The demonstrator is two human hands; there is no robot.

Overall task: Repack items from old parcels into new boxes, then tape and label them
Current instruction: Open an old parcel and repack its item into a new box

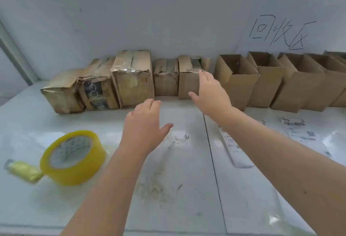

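Several worn, taped old parcels (131, 78) stand in a row against the back wall at left and centre. Right of them stands a row of new open cardboard boxes (237, 82). My right hand (211, 93) is stretched out with straight fingers in front of the rightmost old parcel (188, 80), at its right front corner; whether it touches is unclear. With fingers spread and nothing held, my left hand (144, 127) hovers over the white table (177, 179) below the parcels. A yellow tape roll (73, 158) lies at the left.
A yellow-handled cutter (22, 171) lies left of the tape roll. Shipping labels (297, 131) and a paper strip (232, 147) lie on the right part of the table, partly under my right forearm. The wall behind bears handwritten characters (279, 33).
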